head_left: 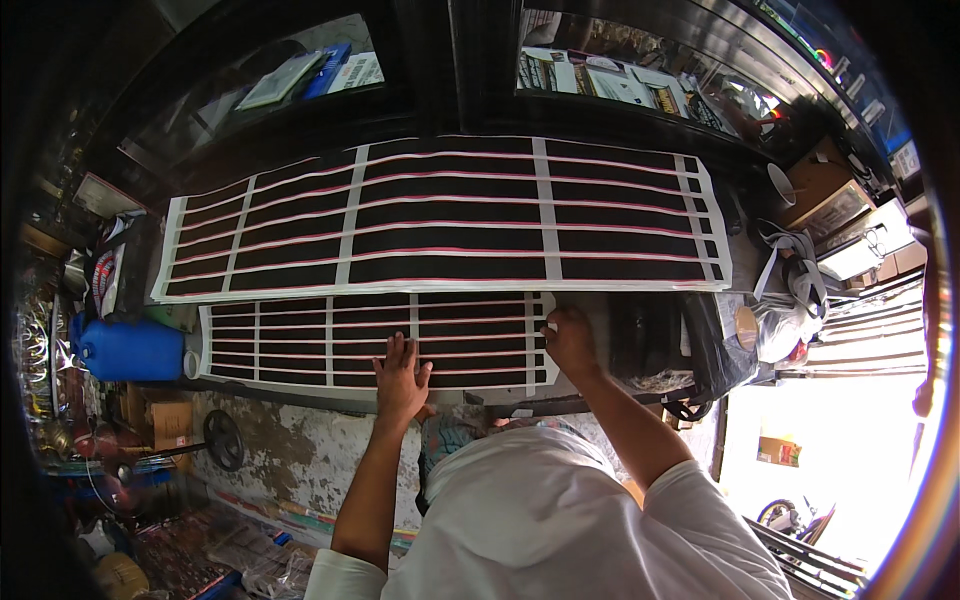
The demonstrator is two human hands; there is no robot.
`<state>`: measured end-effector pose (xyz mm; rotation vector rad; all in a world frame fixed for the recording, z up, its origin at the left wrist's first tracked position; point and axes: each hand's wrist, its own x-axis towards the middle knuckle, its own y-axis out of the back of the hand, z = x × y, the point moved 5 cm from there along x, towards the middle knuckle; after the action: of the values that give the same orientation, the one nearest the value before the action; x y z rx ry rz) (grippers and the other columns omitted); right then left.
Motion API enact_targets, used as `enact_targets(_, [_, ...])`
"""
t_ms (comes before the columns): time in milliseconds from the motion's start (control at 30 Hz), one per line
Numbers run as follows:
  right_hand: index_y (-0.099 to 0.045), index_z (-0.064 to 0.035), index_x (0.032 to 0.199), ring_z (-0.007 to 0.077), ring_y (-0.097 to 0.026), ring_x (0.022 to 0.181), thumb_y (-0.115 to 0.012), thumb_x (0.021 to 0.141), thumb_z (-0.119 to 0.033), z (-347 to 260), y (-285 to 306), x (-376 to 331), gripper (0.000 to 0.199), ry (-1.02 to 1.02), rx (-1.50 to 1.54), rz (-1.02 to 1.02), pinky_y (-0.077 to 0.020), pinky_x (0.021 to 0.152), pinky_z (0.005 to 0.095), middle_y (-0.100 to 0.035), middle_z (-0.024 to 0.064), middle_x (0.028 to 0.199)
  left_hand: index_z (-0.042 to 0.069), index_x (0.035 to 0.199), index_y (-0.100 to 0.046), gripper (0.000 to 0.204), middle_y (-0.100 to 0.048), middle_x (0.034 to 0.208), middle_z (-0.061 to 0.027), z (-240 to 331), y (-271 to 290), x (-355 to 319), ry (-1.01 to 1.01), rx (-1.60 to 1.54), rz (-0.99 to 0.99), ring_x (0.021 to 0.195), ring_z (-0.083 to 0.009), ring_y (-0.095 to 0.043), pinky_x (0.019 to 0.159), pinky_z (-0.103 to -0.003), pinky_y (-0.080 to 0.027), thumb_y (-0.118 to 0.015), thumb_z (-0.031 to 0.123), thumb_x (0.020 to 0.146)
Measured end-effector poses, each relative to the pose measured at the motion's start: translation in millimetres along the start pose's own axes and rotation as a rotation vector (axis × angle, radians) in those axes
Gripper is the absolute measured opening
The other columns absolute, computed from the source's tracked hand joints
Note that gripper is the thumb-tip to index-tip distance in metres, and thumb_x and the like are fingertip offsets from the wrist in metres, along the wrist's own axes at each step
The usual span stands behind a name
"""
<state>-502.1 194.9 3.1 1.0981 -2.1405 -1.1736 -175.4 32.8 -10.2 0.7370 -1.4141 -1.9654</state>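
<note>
Two long white sheets printed with black blocks and thin red lines lie one behind the other. The nearer, smaller printed sheet (372, 333) is under my hands. My left hand (401, 378) lies on it near its front edge, palm down with the fingers stretched out. At the sheet's right end my right hand (571, 340) is closed, fingertips pinched at the white margin. The exact grip is partly hidden by the hand itself. Behind, the larger printed sheet (447, 240) rests on what looks like a stack, its front edge overlapping the back of the smaller one.
A blue jug (135, 350) stands left of the smaller sheet. Dark wrapped material (712, 340) and a clear plastic bag (778, 335) lie at the right. A dark cabinet with glass panes (455, 75) closes off the back. A black handwheel (223, 441) sits lower left.
</note>
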Motion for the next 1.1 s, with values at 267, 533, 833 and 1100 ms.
enact_targets(267, [-0.071, -0.0021, 0.107, 0.0424, -0.065, 0.116, -0.084, 0.081, -0.010, -7.8, -14.8, 4.3, 0.030, -0.098, -0.027, 0.007, -0.0539, 0.101, 0.0509, -0.068, 0.0223, 0.118, 0.002, 0.165, -0.037, 0.068, -0.031, 0.174, -0.0209, -7.5, 6.8, 29.6, 0.039, 0.000, -0.096, 0.162, -0.0391, -0.029, 0.124, -0.070, -0.029, -0.054, 0.042, 0.112])
enact_targets(533, [-0.066, -0.0002, 0.112, 0.0448, -0.072, 0.104, -0.080, 0.083, -0.009, 14.5, -34.3, 11.1, 0.034, -0.186, 0.149, 0.057, -0.0592, 0.090, 0.0510, -0.073, 0.0248, 0.108, 0.008, 0.168, -0.035, 0.068, -0.027, 0.177, -0.0135, -3.5, 5.0, 29.8, 0.111, 0.043, -0.176, 0.165, -0.0315, -0.023, 0.128, -0.070, -0.022, -0.052, 0.042, 0.112])
enact_targets(833, [-0.065, -0.0032, 0.113, 0.0360, -0.077, 0.093, -0.083, 0.079, -0.016, 32.6, -41.2, 22.4, 0.040, -0.350, 0.170, 0.080, -0.0615, 0.085, 0.0453, -0.077, 0.0170, 0.095, 0.015, 0.169, -0.034, 0.065, -0.026, 0.179, -0.0078, -14.3, -2.8, 27.7, 0.119, -0.015, -0.157, 0.166, -0.0285, -0.021, 0.126, -0.075, -0.020, -0.053, 0.039, 0.112])
enact_targets(1100, [-0.066, -0.0011, 0.115, 0.0390, -0.076, 0.100, -0.083, 0.080, -0.015, 29.4, -35.7, 24.5, 0.042, -0.362, 0.166, -0.022, -0.0603, 0.089, 0.0467, -0.077, 0.0221, 0.103, 0.015, 0.169, -0.034, 0.066, -0.026, 0.179, -0.0087, -12.9, -2.2, 27.6, 0.118, -0.032, -0.155, 0.166, -0.0275, -0.021, 0.125, -0.076, -0.022, -0.057, 0.033, 0.110])
